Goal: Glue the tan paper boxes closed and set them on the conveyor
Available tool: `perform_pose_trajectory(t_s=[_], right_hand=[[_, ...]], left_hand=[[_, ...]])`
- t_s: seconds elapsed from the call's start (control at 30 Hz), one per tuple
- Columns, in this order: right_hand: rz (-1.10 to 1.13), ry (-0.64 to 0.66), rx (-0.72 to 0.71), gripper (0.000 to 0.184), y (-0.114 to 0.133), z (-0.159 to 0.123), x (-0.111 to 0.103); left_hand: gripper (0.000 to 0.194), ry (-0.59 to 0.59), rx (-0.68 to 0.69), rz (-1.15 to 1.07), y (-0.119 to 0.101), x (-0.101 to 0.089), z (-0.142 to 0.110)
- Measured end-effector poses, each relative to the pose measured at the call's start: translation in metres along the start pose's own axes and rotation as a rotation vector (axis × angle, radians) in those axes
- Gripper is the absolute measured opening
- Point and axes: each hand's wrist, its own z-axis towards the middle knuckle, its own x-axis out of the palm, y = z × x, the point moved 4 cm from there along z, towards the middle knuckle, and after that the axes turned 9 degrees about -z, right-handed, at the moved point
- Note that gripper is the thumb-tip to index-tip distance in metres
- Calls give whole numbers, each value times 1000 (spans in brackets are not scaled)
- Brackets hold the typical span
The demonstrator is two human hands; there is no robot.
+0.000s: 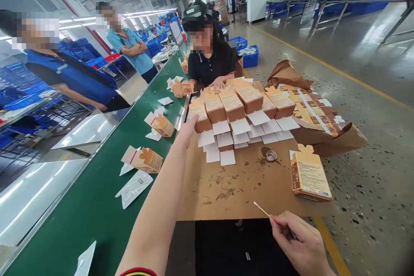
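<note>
My left hand (187,128) reaches forward and touches the leftmost small brown carton (199,116) in a row of several cartons with white flaps hanging open. Its fingers are hidden behind the hand. My right hand (302,243) sits low at the near edge, pinching a thin cotton swab (261,209) that points up and left. A closed printed carton (309,174) lies flat on the brown cardboard work surface (233,185) to the right. A small round cap (271,155) rests near a dark stain.
A green conveyor belt (97,198) on the left carries cartons (145,159) and white sachets (134,187). A person in dark clothes sits opposite, handling cartons. Two people in blue stand beyond the belt. Flat carton blanks (310,110) lie on brown paper at right.
</note>
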Motion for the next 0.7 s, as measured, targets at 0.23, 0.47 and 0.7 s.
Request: perform_pose_trajectory(t_s=[0.23,0.47,0.7], right_hand=[[-303,21,-186,26,1,100,-43],[-642,479,-15,33,-29,186,-28],[-857,685,35,39,-38,195,-12]], left_hand=[[70,-93,-5,-132,26,-75,-80],[85,12,-93,-79,64,-79,-112],[93,139,-196,-8,86,-71,-154]])
